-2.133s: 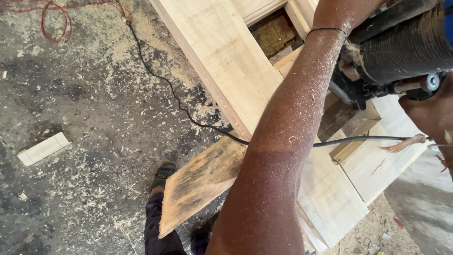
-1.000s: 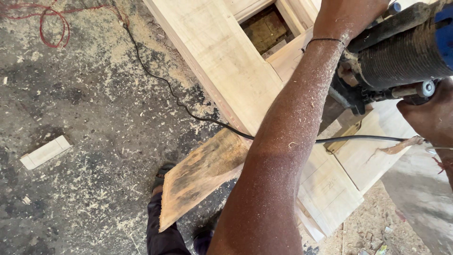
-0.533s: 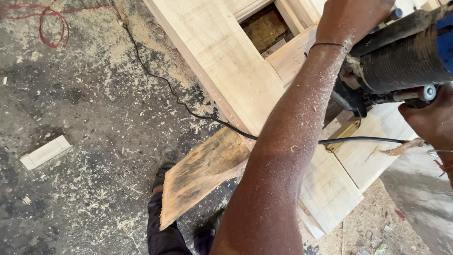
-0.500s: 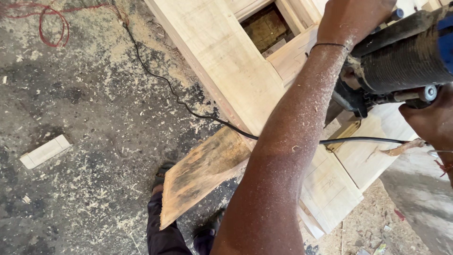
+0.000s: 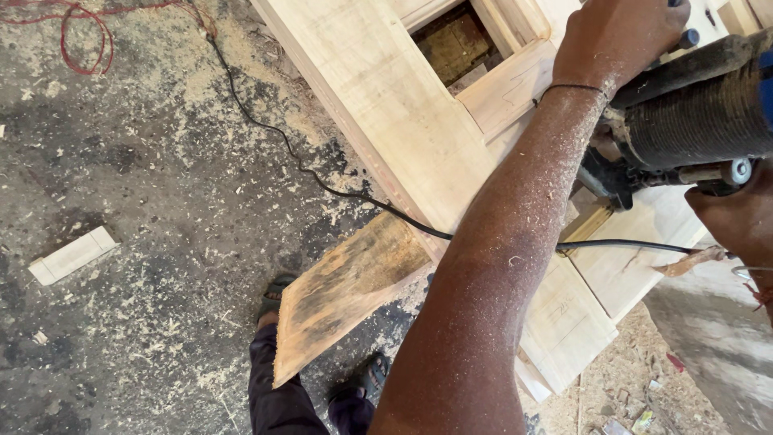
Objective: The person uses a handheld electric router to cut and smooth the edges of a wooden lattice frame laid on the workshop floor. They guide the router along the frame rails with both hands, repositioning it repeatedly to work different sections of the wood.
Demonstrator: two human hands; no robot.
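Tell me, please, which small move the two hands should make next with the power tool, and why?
Probably slide the power tool a little further along the pale wooden frame. The left hand grips its top and the right hand its side, while the black cord trails clear behind.

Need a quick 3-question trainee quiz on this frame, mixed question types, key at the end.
1. True or false: the left hand rests on top of the power tool.
2. Which lies on the floor at far left? A) a small pale wood offcut B) a hammer C) a paint tin
3. Fill in: the black power cord runs across the sawdust-strewn floor and passes over the pale wooden ____ frame.

Key
1. True. The right hand sits at the tool's near side, at the right edge of the view.
2. A, the offcut.
3. door. A rough darker plank leans beneath it, near the person's sandalled feet.
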